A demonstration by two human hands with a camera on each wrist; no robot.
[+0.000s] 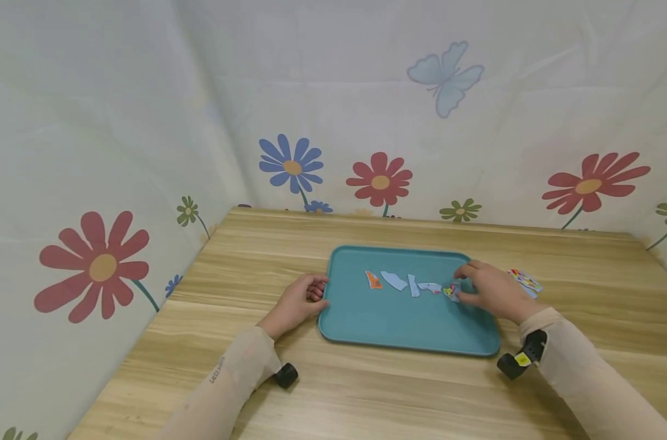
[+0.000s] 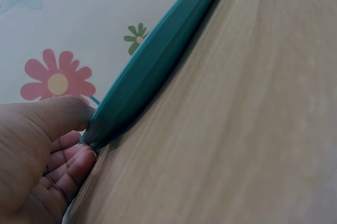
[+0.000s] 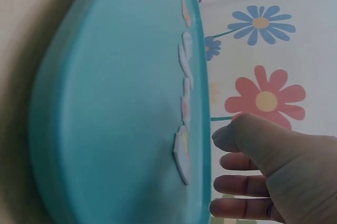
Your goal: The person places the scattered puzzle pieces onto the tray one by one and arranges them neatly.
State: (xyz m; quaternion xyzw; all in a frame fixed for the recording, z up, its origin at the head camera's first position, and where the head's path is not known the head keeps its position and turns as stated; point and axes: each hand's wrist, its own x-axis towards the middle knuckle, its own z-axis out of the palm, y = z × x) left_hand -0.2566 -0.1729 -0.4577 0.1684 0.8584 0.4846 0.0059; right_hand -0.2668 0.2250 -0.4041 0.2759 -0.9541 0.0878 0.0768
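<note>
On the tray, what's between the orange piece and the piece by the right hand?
Head view shows, left to right: a wide pale-blue piece, a narrow pale strip, then a pale piece with a pinkish mark.

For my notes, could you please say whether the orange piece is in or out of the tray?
In: the orange piece lies on the teal tray, inside its raised rim.

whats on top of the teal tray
The tray holds a row of flat pieces: an orange piece leftmost, pale pieces between, a multicoloured piece beside the right hand. Whatever that hand covers cannot be seen.
</note>
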